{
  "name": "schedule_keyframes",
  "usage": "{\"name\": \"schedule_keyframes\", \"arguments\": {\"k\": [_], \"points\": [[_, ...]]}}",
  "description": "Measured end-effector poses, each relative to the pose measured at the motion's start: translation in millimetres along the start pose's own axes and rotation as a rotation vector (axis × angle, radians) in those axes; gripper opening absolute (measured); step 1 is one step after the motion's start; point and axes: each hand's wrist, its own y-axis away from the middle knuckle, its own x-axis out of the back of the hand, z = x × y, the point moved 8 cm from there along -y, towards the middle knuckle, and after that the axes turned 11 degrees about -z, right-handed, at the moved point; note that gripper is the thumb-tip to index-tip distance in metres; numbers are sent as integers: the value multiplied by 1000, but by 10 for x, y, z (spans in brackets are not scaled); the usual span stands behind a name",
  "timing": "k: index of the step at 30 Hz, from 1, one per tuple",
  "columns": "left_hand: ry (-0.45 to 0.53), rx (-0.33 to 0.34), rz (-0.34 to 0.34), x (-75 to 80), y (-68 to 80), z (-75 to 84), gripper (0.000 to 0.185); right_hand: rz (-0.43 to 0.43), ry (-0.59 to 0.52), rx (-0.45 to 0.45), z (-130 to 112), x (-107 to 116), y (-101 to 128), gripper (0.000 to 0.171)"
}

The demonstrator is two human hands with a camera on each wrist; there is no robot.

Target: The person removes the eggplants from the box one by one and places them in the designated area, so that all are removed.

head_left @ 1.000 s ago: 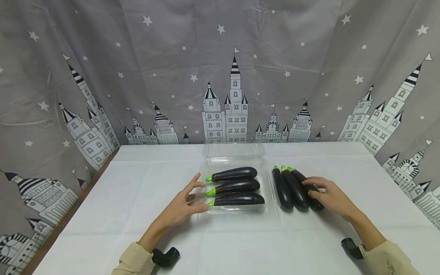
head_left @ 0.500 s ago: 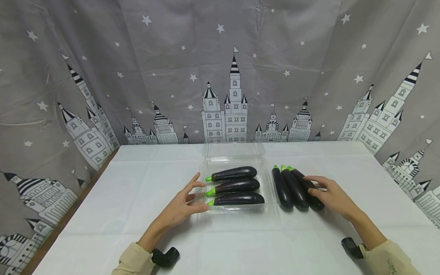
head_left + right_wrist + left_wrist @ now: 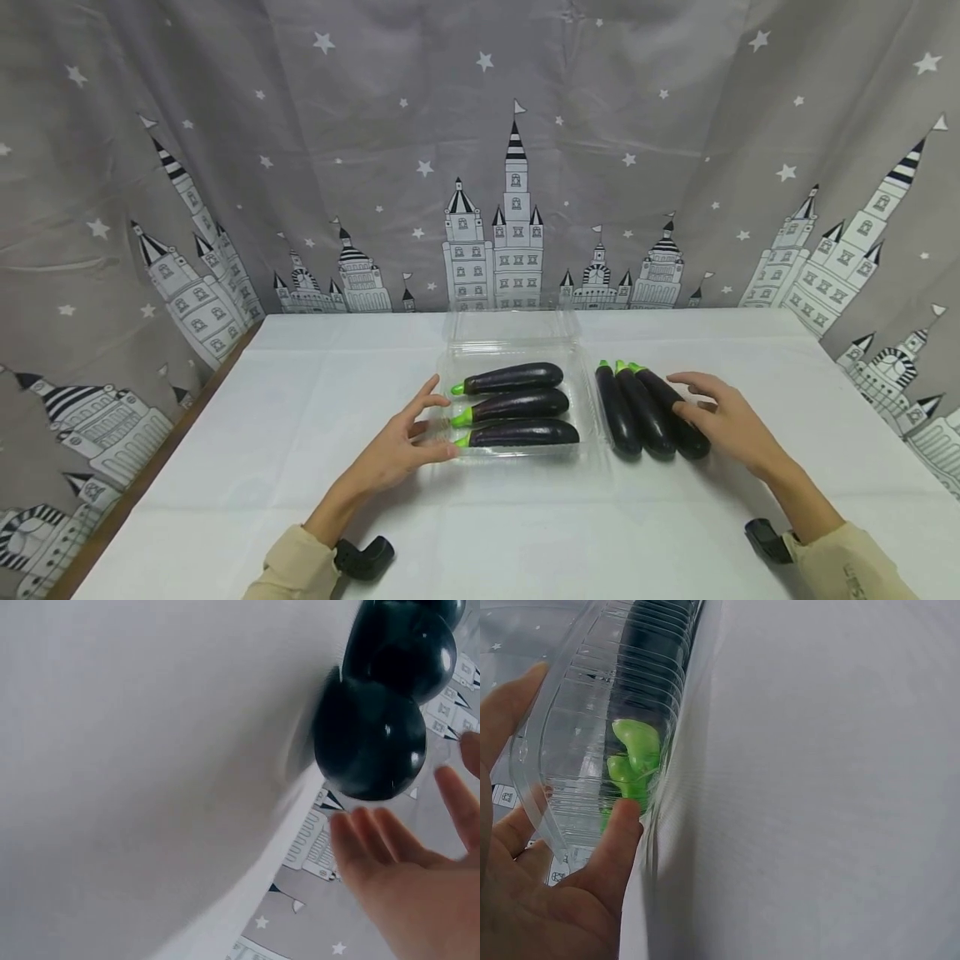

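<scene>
Three eggplants [image 3: 517,407] lie inside the clear box [image 3: 587,392], and three loose eggplants [image 3: 648,408] lie just right of it. They are round and could roll if bumped. The open lid stands behind the box. The left hand [image 3: 397,446], fingers spread, touches the box's left end. The right hand [image 3: 723,423], open and holding nothing, hovers by the loose ones.

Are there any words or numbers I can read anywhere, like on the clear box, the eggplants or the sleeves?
Beige right sleeve: a few dark marks, too small and blurred to read.
Clear plastic clamshell box: no text.
Dark purple eggplants: no labels.
Grey castle-and-star curtain: pictures only, no words.
</scene>
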Motion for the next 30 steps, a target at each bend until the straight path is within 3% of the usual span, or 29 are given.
{"name": "schedule_keyframes", "arguments": {"k": [5,12,30], "points": [[-2,-4,-5,-5,-13,17,61,41,9,-4,-68,50,13,43],[-5,-1,0,2,5,28,60,80,5,69,-274,55,19,40],[-22,5,5,-1,6,11,63,33,-64,141,-711,-191,-128,36]]}}
